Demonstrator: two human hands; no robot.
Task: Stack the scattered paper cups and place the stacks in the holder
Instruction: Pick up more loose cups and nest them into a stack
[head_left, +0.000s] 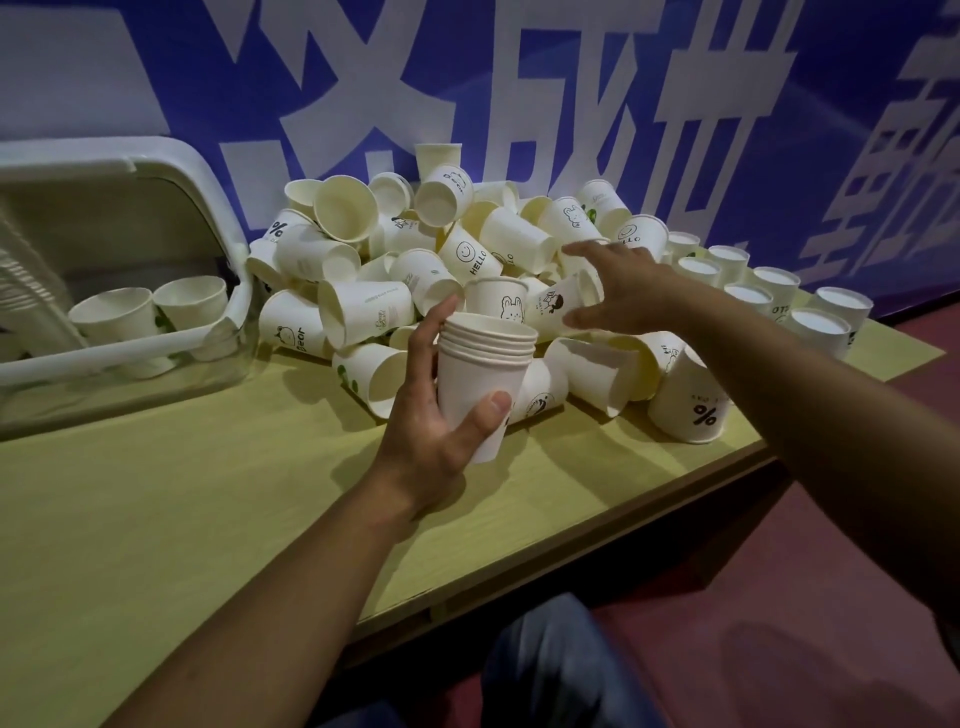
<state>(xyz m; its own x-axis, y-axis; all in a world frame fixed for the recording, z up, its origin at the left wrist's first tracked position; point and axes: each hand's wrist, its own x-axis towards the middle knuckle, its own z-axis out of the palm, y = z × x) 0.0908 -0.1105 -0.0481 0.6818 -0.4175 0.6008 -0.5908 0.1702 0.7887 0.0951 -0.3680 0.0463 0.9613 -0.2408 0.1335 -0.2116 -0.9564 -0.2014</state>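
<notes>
On the pale, wood-grain tabletop (208, 499) we note a loose heap of paper cups (415, 270), off-white, smooth and tapered, most tipped on their sides, some printed with smileys, bears or percent signs. Beside the heap on the right, a group of upturned cups (769, 291) stands base-up in rows. Our left hand (431, 426) is curled around a nested stack (483, 379) of about five cups, upright, thumb across its front, fingers behind, lifted clear in front of the heap. Our right hand (618, 286) is spread wide, fingers apart, over a cartoon-printed cup (556, 306) lying on its side; we cannot tell whether it touches. At far left sits the holder (171, 171), a white bin with rounded rim and clear plastic front, two cups (150, 312) upright inside.
</notes>
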